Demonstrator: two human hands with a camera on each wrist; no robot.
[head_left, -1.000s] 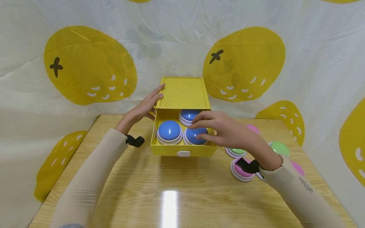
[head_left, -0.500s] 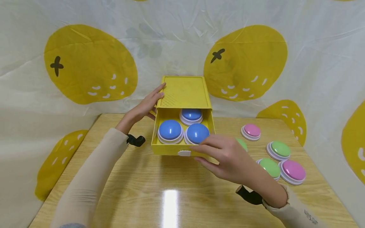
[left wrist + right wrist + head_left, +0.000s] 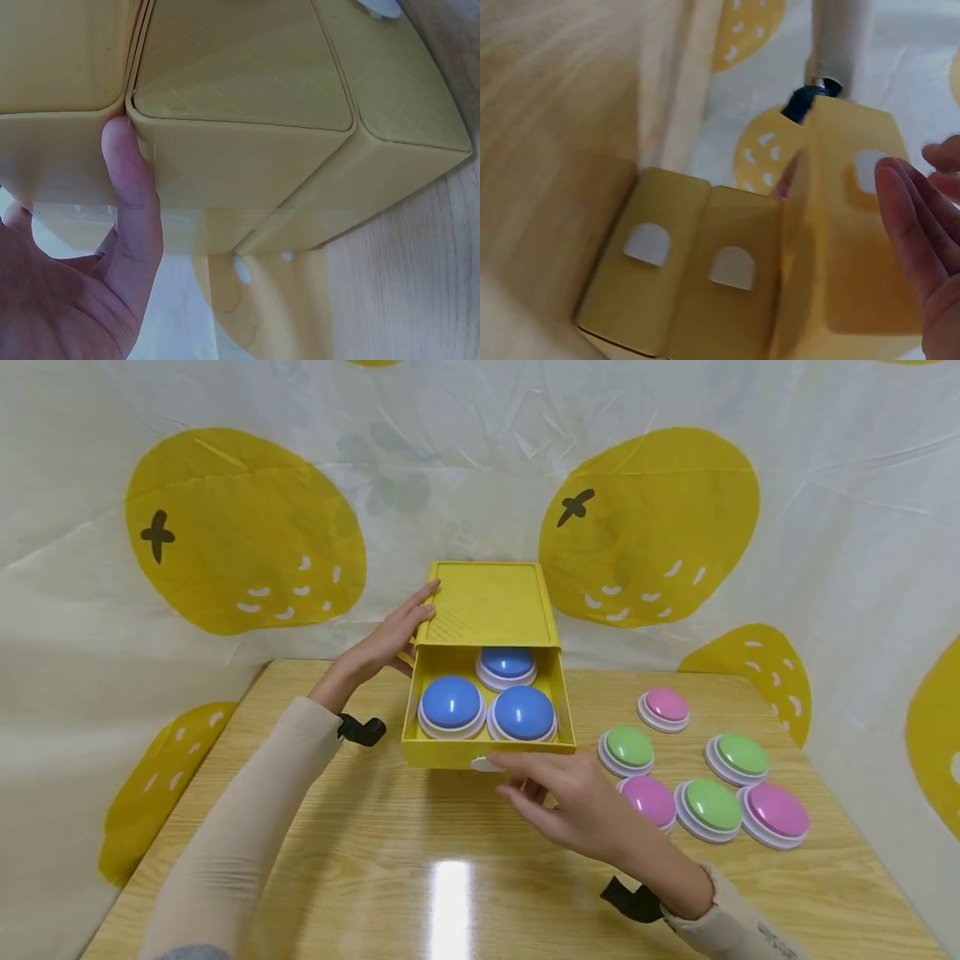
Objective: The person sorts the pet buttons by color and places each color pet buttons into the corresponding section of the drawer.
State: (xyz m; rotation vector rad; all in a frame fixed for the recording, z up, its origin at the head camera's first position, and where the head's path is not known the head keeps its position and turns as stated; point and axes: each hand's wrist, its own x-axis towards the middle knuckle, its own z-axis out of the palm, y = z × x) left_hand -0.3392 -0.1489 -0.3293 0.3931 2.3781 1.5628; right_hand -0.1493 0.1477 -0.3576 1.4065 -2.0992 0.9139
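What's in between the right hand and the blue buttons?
In the head view, the yellow drawer front, with its white handle, stands between the right hand and the blue buttons.

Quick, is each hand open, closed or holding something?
Left hand: open, against the yellow box's side.
Right hand: open, at the white handle of the drawer.

Even, bright light in the head view; a white glare streak (the strongest highlight) runs toward the near edge of the table (image 3: 360,893), small glints top the blue buttons (image 3: 452,706), soft shadow lies under the drawer (image 3: 442,755). The left wrist view is duller, the right wrist view dim and blurred
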